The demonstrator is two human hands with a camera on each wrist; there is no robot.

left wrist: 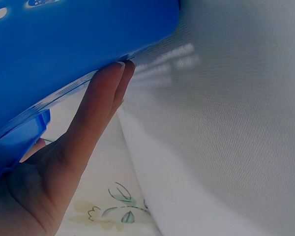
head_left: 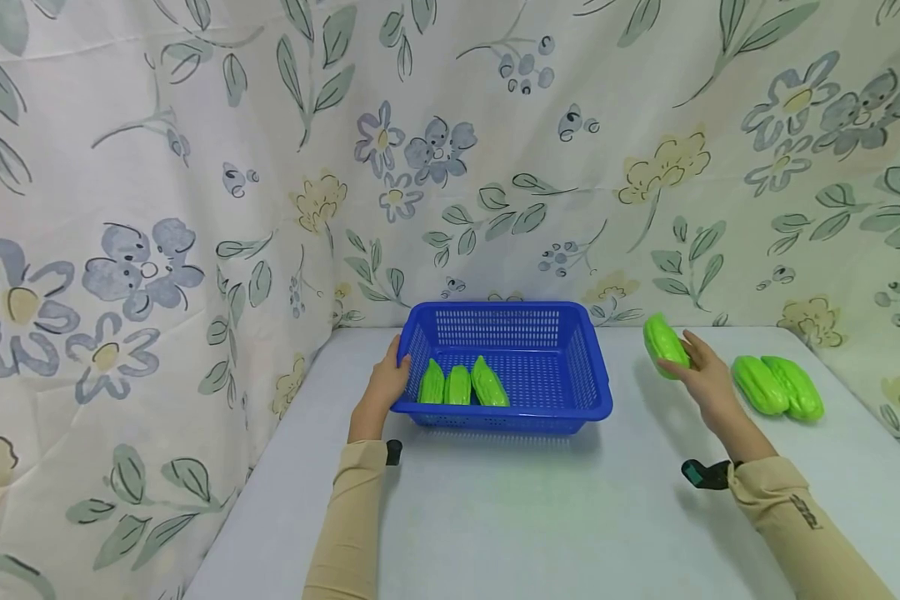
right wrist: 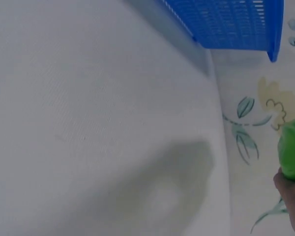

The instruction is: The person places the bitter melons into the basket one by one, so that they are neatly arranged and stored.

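A blue plastic basket (head_left: 547,412) with slotted walls stands on the table. Three bright green, ridged vegetables (head_left: 457,386), like short bitter melons, lie inside its left half. My left hand (head_left: 386,385) grips the basket's left rim. In the left wrist view the fingers (left wrist: 101,96) lie along the outside of the basket wall (left wrist: 88,39), while the thumb is mostly hidden by the rim. Between thumb and fingers my right hand (head_left: 705,379) holds another green ridged vegetable (head_left: 664,343), raised above the table right of the basket. Its end also shows at the right wrist view's edge.
Two more green vegetables (head_left: 778,387) lie side by side on the white table (head_left: 510,517), to the right of my right hand. A floral cloth (head_left: 450,150) hangs behind the table and along its left side.
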